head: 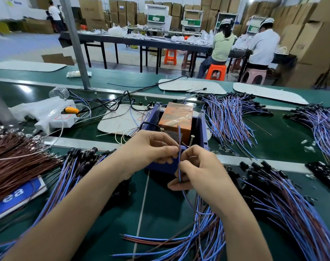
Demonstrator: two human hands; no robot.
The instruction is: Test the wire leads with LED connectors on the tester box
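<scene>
Your left hand (152, 147) and right hand (196, 166) both pinch one blue-and-brown wire lead (179, 134). Your fingers are curled round it and hold it upright, just in front of the blue tester box (202, 127). The lead's top end shows against the orange block (175, 119) inside the box. A heap of leads (273, 200) lies near right on the green bench (160, 213).
</scene>
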